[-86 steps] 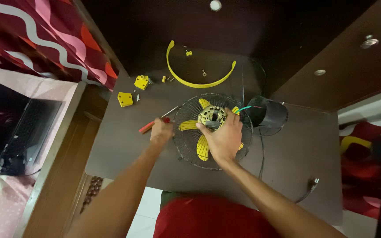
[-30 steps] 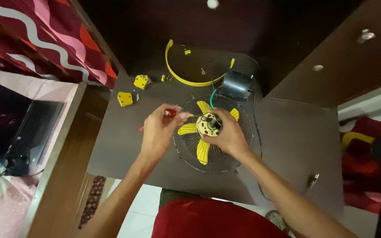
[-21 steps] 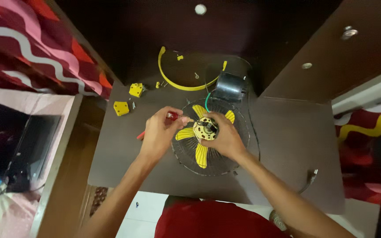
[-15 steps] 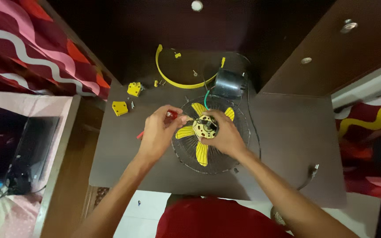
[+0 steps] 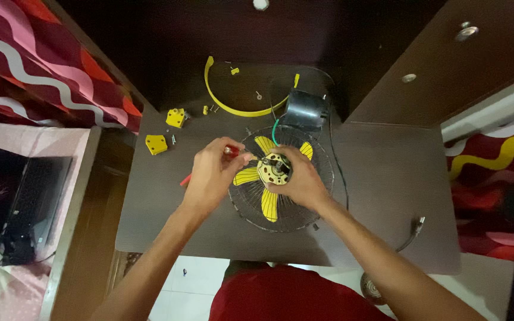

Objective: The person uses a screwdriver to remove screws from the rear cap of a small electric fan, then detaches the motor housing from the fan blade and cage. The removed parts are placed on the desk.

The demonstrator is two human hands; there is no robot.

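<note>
The round brass-coloured metal motor core sits at the middle of the round black wire fan guard, over the yellow plastic fan blades, near the centre of the dark brown surface. The right hand is clenched around the core's right side, hiding that half and part of the blades. The left hand grasps the red-handled screwdriver, its shaft pointing right toward the core; the fingers cover most of the handle, and the tip is too small to make out. Just beyond the guard lies the black cylindrical motor housing, joined by a thin green wire. Farther off lie a curved yellow plastic rim strip and, to the left, two small yellow plastic blocks with tiny screws beside them, hard to tell apart. A dark cable with a metal plug trails off at the near right. Compared with half a second ago, both hands keep the same grips and places; only the view has shifted slightly.
</note>
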